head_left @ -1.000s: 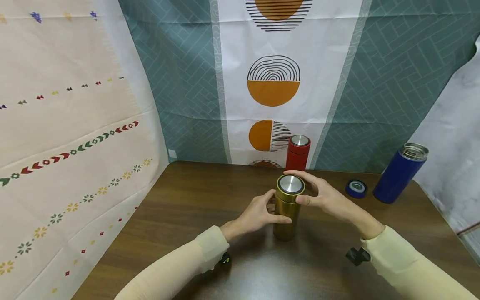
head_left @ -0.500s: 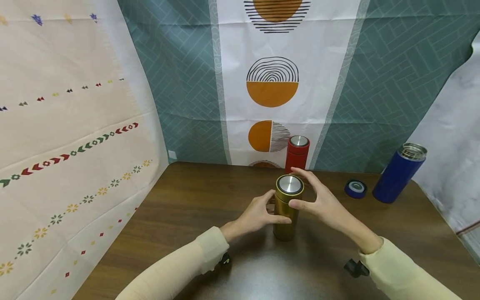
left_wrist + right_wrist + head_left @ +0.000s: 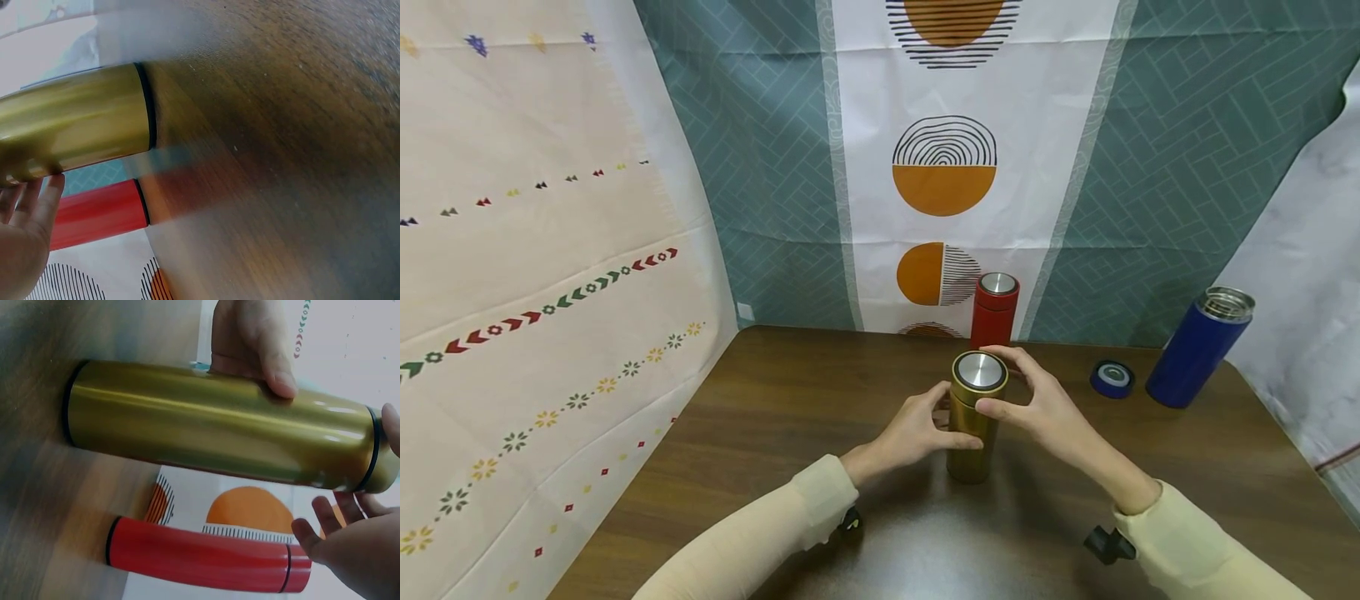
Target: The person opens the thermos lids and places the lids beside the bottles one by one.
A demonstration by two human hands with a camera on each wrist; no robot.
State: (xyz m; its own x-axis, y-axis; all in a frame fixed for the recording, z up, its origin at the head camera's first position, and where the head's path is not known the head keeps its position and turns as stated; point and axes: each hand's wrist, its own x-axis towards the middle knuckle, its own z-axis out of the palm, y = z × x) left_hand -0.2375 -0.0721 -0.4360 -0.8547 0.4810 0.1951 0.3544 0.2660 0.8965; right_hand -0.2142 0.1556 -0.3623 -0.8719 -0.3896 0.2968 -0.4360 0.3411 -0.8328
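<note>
A gold bottle (image 3: 972, 433) with a silver-topped lid (image 3: 981, 371) stands upright at the middle of the table. My left hand (image 3: 906, 432) grips its body from the left, thumb across the front; the right wrist view also shows that thumb on the gold bottle (image 3: 219, 425). Around the lid from the right, my right hand (image 3: 1052, 412) has its thumb at the front and its fingers at the back. In the right wrist view my right hand (image 3: 362, 547) is at the lid end, its fingertips on the lid's side. The left wrist view shows the gold bottle's base (image 3: 125, 112) on the table.
Behind the gold bottle stands a closed red bottle (image 3: 995, 317). To the right, a blue bottle (image 3: 1198, 354) stands without its lid, its steel mouth showing, and a blue lid (image 3: 1112, 378) lies beside it. Patterned cloths (image 3: 775, 167) hang behind and beside the wooden table (image 3: 820, 375).
My right hand loosened from the lid, its fingers spreading, then closed around it again with the wrist lower and further left. The left hand and the gold bottle have stayed in place.
</note>
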